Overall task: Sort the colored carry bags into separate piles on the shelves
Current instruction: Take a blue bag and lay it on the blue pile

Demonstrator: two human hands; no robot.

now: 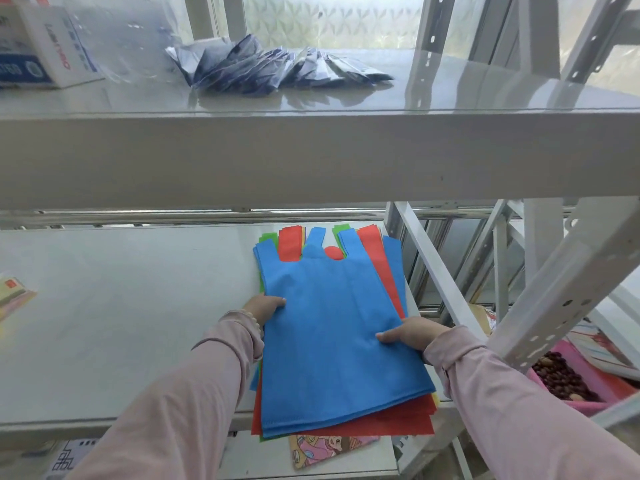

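Shelving: grey metal lower shelf [121, 323] beneath an upper shelf [311, 157], with a frosted window behind.
Bags: stack of carry bags [346, 375] at the lower shelf's right end, overhanging its front edge; blue bag [322, 306] on top, red and green ones beneath.
Left hand [265, 308]: grips the stack's left edge, thumb on top.
Right hand [412, 332]: grips the right edge, thumb on top.
Above: dark packets [270, 69] and a white box [45, 46].
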